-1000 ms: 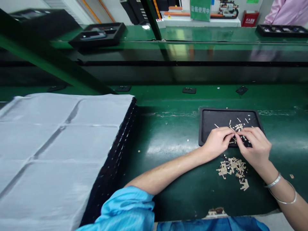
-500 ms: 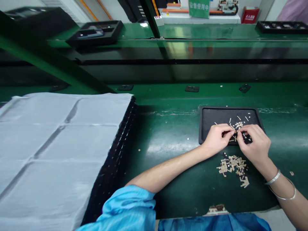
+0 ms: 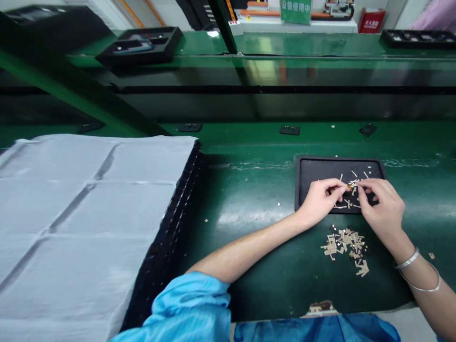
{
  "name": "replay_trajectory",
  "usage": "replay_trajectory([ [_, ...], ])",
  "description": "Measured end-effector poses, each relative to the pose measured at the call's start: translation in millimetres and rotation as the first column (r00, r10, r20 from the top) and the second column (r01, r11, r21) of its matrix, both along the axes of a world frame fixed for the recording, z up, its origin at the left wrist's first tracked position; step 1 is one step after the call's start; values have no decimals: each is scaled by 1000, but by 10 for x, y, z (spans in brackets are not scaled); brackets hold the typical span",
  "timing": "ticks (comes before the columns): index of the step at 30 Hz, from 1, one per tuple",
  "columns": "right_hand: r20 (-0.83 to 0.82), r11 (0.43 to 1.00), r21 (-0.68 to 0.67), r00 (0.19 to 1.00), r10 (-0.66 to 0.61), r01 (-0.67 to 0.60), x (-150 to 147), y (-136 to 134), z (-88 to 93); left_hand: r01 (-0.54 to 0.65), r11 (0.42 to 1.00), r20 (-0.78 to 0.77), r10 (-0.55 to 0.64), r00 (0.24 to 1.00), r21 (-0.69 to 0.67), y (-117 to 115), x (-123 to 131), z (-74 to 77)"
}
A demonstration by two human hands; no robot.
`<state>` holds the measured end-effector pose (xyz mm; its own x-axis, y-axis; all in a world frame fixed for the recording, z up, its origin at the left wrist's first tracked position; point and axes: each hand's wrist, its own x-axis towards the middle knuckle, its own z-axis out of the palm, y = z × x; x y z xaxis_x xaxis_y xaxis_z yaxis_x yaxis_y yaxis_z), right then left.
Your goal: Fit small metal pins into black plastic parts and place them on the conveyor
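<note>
My left hand (image 3: pixel 322 197) and my right hand (image 3: pixel 383 206) meet over a shallow black tray (image 3: pixel 309 173) on the green bench. Both pinch at a tiny tan piece (image 3: pixel 352 186) between their fingertips, fingers closed. Several small tan strips lie scattered in the tray. A loose pile of the same tan pieces (image 3: pixel 345 244) sits on the bench just in front of the tray, below my hands. Two silver bangles circle my right wrist.
A tall stack of black trays (image 3: pixel 171 223) covered by a white sheet (image 3: pixel 81 204) fills the left. A green conveyor (image 3: pixel 320 47) behind carries black trays (image 3: pixel 138 45). Small black parts (image 3: pixel 289 129) lie on the bench's far strip. A green beam (image 3: pixel 71 90) slants across the left.
Both hands have shifted slightly farther up over the tray, still pinching together. The view has tilted down a little.
</note>
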<state>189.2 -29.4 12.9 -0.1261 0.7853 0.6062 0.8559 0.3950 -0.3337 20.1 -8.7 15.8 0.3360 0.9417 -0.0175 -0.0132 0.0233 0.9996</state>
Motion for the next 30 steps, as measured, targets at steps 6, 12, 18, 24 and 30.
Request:
replay_trajectory([
  [6,-36,992,41,992,122,-120,6,-13,59,202,968,295,-152,943,-149,83,-16,-64],
  [12,-13,973,97,978,210,-208,-17,-30,125,315,935,341,-246,907,-164,105,-30,-87],
  [18,-12,961,94,965,261,-259,-30,-46,84,374,911,311,-309,899,-176,99,-28,-54],
  [24,88,949,130,957,277,-286,-18,-48,85,386,913,279,-339,898,-135,95,-22,-22],
  [30,82,932,169,947,311,-320,5,-48,68,379,918,289,-334,897,-115,91,-1,-39],
])
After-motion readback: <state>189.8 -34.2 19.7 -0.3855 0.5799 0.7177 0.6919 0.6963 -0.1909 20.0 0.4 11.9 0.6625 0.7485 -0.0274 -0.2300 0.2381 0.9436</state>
